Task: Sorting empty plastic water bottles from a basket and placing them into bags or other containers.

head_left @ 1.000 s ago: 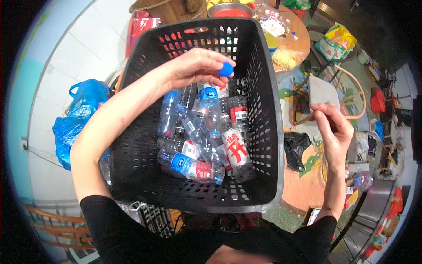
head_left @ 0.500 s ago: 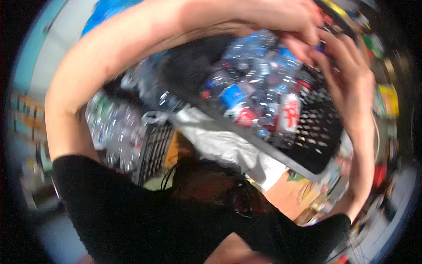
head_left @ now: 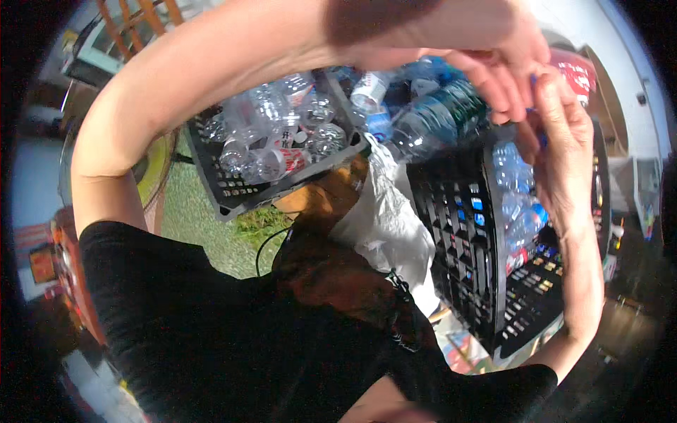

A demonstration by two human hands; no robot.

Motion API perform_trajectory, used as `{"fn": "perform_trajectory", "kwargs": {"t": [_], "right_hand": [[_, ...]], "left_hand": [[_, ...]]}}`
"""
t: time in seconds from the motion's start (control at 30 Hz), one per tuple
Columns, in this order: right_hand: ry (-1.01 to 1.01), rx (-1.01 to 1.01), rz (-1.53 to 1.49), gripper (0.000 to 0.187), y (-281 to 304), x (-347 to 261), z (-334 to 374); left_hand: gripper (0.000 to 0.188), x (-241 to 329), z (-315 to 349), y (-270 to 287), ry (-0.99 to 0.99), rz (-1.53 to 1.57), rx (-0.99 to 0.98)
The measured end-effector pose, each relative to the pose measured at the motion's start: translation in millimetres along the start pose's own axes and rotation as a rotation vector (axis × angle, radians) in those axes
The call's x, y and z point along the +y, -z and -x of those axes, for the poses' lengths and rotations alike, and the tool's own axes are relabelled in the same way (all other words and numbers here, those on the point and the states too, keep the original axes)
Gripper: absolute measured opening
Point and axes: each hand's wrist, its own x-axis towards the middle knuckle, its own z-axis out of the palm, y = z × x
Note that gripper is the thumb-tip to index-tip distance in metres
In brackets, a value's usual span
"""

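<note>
At the upper right my left hand point(head_left: 508, 74) and my right hand point(head_left: 564, 127) meet, fingers bent and closed. Bits of blue show between the fingertips, too small to name. A red-labelled item point(head_left: 575, 74), partly covered by my right hand, shows just beyond; I cannot tell which hand holds it. Below my left hand lies a large bottle with a dark green label point(head_left: 448, 113), among other plastic bottles. Under my right hand stands a black crate point(head_left: 458, 240) with blue-capped, clear bottles point(head_left: 518, 211) in it.
Another black crate point(head_left: 275, 189) of clear bottles point(head_left: 268, 127) stands left of centre, partly behind my left forearm. Between the crates hangs a crumpled white plastic bag point(head_left: 395, 218). Green flooring point(head_left: 190, 218) and a round yellow-rimmed object point(head_left: 156, 169) lie at the left.
The view has turned: the bottle crates now sit farther left and right, and the white bag hangs steeper. Both hands stay together at the upper right, slightly farther right and lower.
</note>
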Motion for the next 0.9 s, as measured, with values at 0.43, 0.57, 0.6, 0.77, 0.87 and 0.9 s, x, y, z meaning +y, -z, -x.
{"fn": "perform_trajectory", "kwargs": {"t": [0.43,0.57,0.6,0.77,0.87,0.9], "right_hand": [[0.412,-0.483,0.657,0.037,-64,37,-34],[0.417,-0.468,0.668,0.036,-74,38,-35],[0.409,-0.449,0.645,0.036,-74,38,-35],[0.141,-0.367,0.614,0.039,-72,37,-31],[0.089,-0.334,0.478,0.037,-74,42,-35],[0.082,-0.334,0.482,0.037,-72,44,-36]], "left_hand": [[0.023,-139,301,91,0.217,-0.437,1.653],[0.035,-202,329,90,0.383,-0.747,1.592],[0.047,-199,323,85,0.424,-0.764,1.598],[0.081,-199,280,95,0.59,-0.71,1.491],[0.1,-209,269,114,0.651,-1.131,1.46],[0.105,-203,264,117,0.506,-0.784,1.456]]}}
